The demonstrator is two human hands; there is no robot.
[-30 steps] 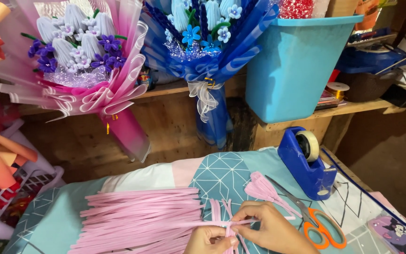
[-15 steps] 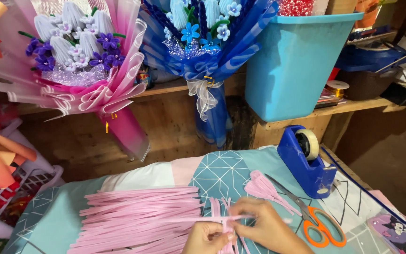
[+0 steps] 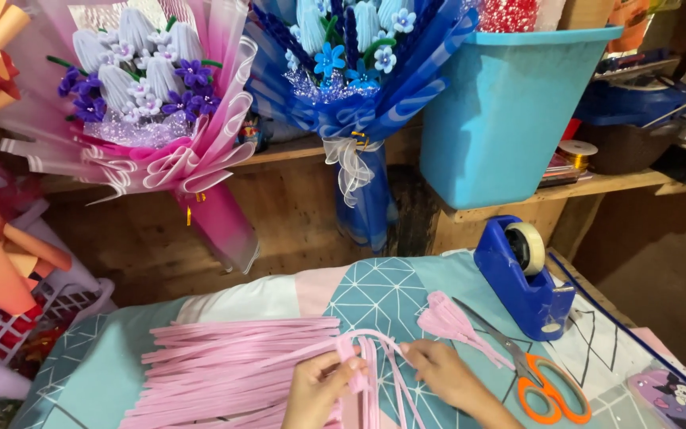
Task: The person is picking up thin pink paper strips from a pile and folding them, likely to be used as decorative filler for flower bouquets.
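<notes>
At the bottom of the head view, my left hand (image 3: 317, 391) pinches a few pink fuzzy stems (image 3: 363, 361) where they bend into a loop. My right hand (image 3: 438, 373) grips the same bunch from the right side. The stems' loose ends trail down between my hands. A large pile of straight pink stems (image 3: 232, 372) lies on the patterned cloth (image 3: 383, 294) left of my hands. A finished pink looped piece (image 3: 448, 318) rests just beyond my right hand.
Orange-handled scissors (image 3: 545, 381) lie right of my right hand. A blue tape dispenser (image 3: 524, 274) stands behind them. On the wooden shelf sit a pink bouquet (image 3: 152, 119), a blue bouquet (image 3: 355, 87) and a blue bucket (image 3: 510, 111). A white basket (image 3: 33, 306) is at left.
My hands have bent the pink stems into a wider arch and shifted slightly left. Everything else stays where it was.
</notes>
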